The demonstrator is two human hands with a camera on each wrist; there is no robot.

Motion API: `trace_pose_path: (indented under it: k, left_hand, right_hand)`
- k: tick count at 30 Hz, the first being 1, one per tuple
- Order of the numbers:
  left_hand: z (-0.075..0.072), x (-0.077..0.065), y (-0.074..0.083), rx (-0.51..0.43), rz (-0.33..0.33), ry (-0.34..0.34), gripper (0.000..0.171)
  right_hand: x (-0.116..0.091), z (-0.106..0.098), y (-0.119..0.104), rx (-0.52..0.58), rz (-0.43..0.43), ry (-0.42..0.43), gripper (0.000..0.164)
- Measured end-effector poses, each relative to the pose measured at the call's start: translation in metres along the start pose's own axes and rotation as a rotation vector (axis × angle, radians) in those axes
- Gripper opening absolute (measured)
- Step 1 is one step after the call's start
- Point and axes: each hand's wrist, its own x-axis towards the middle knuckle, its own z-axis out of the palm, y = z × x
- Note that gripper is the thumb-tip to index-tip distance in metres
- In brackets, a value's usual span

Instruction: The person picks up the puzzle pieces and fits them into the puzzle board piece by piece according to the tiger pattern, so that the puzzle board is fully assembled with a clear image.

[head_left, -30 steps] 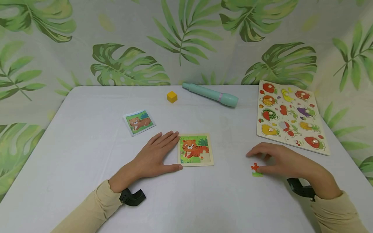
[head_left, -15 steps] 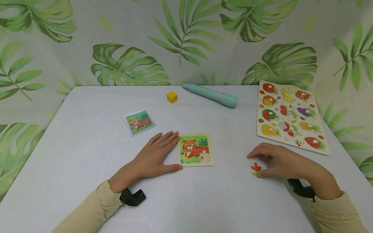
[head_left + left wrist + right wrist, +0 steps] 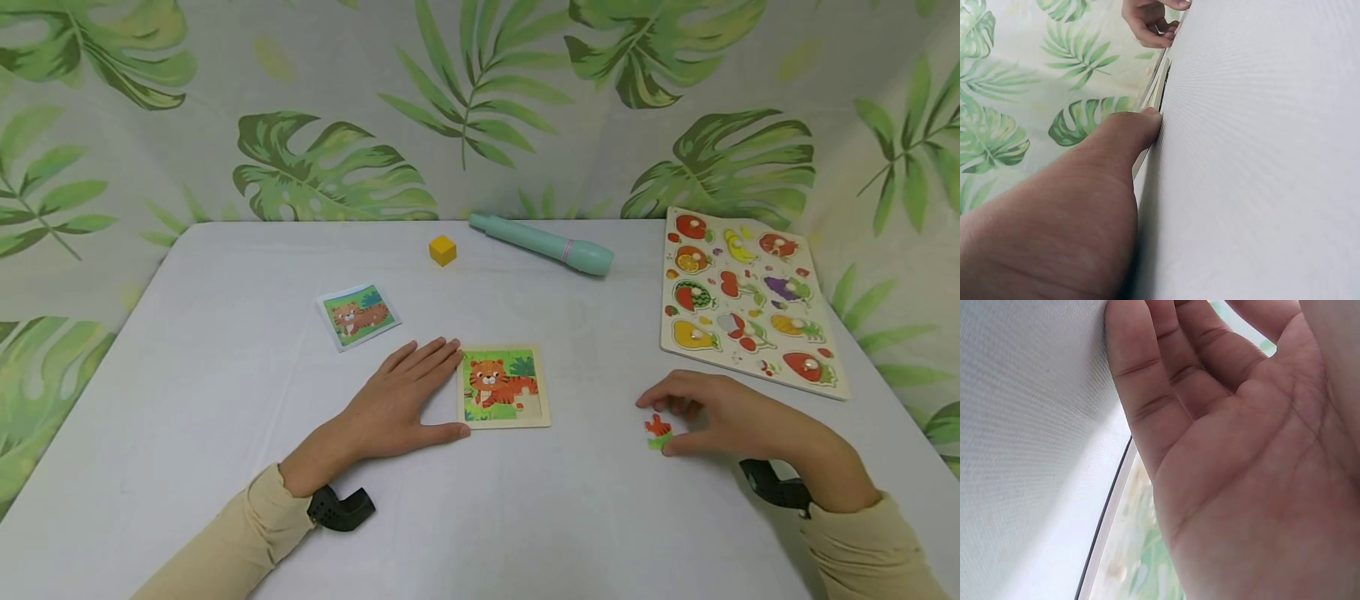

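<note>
In the head view a square wooden jigsaw tray [image 3: 546, 419] holds a tiger picture with a bare gap at its lower right. My left hand [image 3: 397, 402] lies flat along the tray's left side, fingers straight, thumb at the lower left corner; the left wrist view shows that thumb against the tray's edge. To the right, my right hand [image 3: 731, 417] has its fingers bent over a small red and green puzzle piece [image 3: 657, 430], the thumb at its lower right edge and fingertips at its top. In the right wrist view the palm [image 3: 1254, 487] hides the piece.
A tiger picture card [image 3: 360, 315] lies behind the left hand. Farther back are a yellow cube [image 3: 442, 250] and a mint-green tube-like stick [image 3: 543, 242]. A fruit peg puzzle board [image 3: 750, 300] lies at the back right, beyond the right hand.
The puzzle piece has turned a little and shifted slightly away from me under the right hand's fingers. The right hand has barely moved; the left hand and tray stay still.
</note>
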Motion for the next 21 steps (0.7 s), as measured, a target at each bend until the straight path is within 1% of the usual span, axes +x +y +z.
trace_pose_path:
  k: [8,21]
  left_hand:
    - [0.0001,0.0001,0.0,0.005,0.004,0.004,0.097]
    - [0.0,-0.0001,0.0004,-0.001,-0.001,-0.002,0.098]
  right_hand:
    - [0.0005,0.0017,0.0009,-0.009,-0.009,0.032,0.044]
    - [0.004,0.0032,-0.0018,-0.01,0.014,0.033,0.038]
